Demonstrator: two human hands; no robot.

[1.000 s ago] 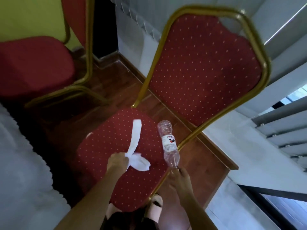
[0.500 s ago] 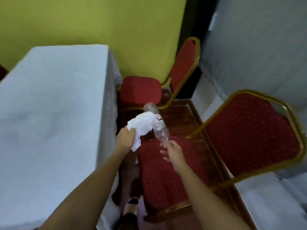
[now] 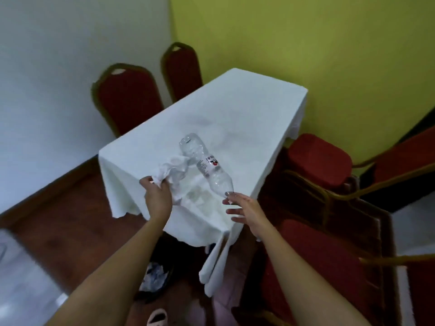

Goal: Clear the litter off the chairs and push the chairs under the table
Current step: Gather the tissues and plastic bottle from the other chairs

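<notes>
While outstretched, hand (image 3: pixel 244 209) pinching bottle (image 3: pixel 205 165)

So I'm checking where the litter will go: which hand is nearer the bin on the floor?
Left. The left hand with the crumpled tissue is almost above the bin; the right hand, pinching the plastic bottle, is off to its right.

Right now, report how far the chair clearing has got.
Done: the visible red seats show no litter. In hand: the left hand grips crumpled white paper; the right hand pinches the empty plastic bottle by its neck, both above the table. Left: drop them, probably into the dark bin by the feet, then push in the right-side chairs, which stand out from the table.
</notes>
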